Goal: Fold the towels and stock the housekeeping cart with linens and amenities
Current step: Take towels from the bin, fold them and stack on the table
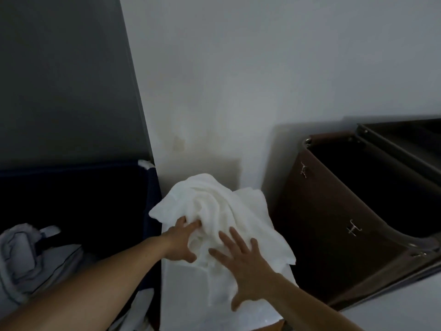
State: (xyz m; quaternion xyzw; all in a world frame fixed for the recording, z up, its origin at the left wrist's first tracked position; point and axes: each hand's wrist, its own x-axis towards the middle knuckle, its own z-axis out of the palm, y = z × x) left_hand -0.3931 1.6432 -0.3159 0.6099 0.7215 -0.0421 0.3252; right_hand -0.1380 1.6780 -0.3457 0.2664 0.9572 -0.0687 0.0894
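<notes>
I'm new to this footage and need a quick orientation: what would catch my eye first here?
The crumpled white towel at centre stands out, bright in the dim room, heaped on a white surface by the wall. The left hand grips its folds while the right hand lies flat on it. An open dark brown bag stands to the right, a dark blue bin to the left.

Dim, even indoor light; towel (214, 206) brightest, casting soft shadow on wall (262, 68); overall slight blur, wide-angle bowing at edges.

Left hand (183, 242) curled, right hand (241, 263) splayed
</notes>
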